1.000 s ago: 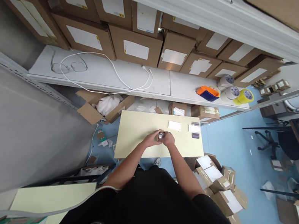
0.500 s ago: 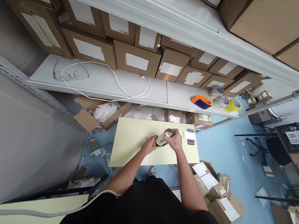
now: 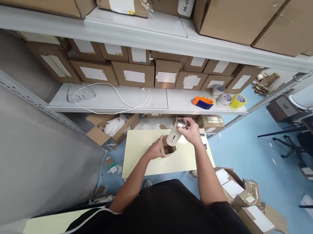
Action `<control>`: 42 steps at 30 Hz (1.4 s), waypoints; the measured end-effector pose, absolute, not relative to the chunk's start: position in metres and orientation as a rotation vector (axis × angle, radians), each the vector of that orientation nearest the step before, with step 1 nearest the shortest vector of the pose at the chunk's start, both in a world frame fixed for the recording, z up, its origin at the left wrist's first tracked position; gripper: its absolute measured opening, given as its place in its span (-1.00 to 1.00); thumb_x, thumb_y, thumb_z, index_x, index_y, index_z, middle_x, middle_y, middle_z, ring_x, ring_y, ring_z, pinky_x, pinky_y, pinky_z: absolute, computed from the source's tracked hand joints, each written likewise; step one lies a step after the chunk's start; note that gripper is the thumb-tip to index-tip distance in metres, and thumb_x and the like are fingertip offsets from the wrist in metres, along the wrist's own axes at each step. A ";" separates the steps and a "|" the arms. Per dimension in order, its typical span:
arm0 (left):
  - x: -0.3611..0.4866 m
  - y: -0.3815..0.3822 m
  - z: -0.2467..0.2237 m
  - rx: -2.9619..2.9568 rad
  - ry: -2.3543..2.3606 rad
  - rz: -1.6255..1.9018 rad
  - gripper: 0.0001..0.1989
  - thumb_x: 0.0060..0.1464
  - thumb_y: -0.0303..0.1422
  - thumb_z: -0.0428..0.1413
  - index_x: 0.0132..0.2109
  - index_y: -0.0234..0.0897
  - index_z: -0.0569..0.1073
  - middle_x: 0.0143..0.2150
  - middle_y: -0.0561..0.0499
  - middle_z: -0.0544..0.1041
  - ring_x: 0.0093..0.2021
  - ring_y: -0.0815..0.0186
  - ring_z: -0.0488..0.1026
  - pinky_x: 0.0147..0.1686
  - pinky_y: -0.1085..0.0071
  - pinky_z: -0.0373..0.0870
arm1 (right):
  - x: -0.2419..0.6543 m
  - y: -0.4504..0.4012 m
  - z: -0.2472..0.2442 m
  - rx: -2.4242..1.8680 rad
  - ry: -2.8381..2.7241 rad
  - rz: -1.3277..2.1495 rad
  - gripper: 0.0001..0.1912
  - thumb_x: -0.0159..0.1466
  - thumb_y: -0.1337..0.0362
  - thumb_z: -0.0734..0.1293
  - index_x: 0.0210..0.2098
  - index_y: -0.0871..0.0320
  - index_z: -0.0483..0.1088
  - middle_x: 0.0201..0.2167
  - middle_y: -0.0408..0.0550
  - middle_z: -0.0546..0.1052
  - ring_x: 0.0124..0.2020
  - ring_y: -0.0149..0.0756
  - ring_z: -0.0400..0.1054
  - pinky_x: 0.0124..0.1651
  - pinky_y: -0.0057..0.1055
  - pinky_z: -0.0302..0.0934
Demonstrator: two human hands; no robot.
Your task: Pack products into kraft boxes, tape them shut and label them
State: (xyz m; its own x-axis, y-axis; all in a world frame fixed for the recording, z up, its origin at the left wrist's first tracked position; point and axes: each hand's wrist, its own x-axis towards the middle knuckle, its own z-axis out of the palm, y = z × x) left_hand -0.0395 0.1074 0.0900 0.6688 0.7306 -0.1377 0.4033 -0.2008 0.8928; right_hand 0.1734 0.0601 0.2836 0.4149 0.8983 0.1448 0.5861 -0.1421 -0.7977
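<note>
- The shelving (image 3: 146,38) fills the far side of the view, its upper board stacked with big cardboard boxes (image 3: 238,10) and its lower board lined at the back with a row of smaller labelled cartons (image 3: 135,76).
- The lower shelf board (image 3: 110,103) has bare surface along its front edge; a white cable (image 3: 123,97) loops across its left half, and an orange tape dispenser (image 3: 203,102) plus tape rolls (image 3: 226,99) sit near its right end.
- A grey wall panel (image 3: 16,157) closes off the left side, so free room lies to the right, over the blue floor (image 3: 258,159).
- That floor is littered: opened boxes (image 3: 249,206) crowd just right of the table, and an open carton with white packing (image 3: 110,127) lies under the shelf, by the table's far left corner.
- The pale yellow table (image 3: 140,154) stands directly below the hands; its left half and near edge are bare (the far right corner holds a few small flat items, too small to tell).
- A small open cardboard box (image 3: 169,148) rests near the middle of the table, toward its far edge.
- The left hand (image 3: 154,152) lies against the box's left side, fingers loosely curled on it.
- The right hand (image 3: 192,130) is clamped around the top of a white cylinder (image 3: 175,134), which is tilted and lifted just above the box's open mouth, its lower end close to the opening.
</note>
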 end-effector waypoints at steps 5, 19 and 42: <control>-0.018 0.102 0.187 1.654 0.827 0.830 -0.06 0.03 -0.15 0.40 0.48 0.02 0.20 0.45 -0.20 0.28 0.29 0.04 0.41 0.21 0.08 0.42 | 0.182 0.054 0.281 -1.801 -1.322 0.512 -0.58 0.02 -0.04 0.49 -0.25 0.11 0.51 -0.41 -0.17 0.55 -0.37 -0.26 0.38 -0.24 -0.37 0.23; 0.031 0.107 0.253 1.326 0.709 0.973 0.39 -0.07 -0.07 0.47 0.59 -0.04 -0.33 0.23 -0.22 0.51 0.14 0.08 0.56 0.11 0.16 0.52 | 0.204 0.022 0.233 -1.094 -1.144 1.445 0.21 -0.02 0.10 0.66 0.49 -0.03 0.04 0.01 0.01 0.61 0.04 -0.04 0.52 0.14 -0.02 0.43; 0.064 0.123 0.265 1.319 0.720 0.997 0.34 0.00 -0.15 0.43 0.59 -0.03 -0.37 0.10 -0.14 0.60 0.06 0.13 0.60 0.15 0.10 0.51 | 0.213 0.011 0.246 -1.229 -1.139 1.183 0.41 0.02 0.02 0.63 0.59 -0.13 -0.30 -0.06 -0.05 0.53 -0.15 -0.14 0.51 -0.03 -0.10 0.48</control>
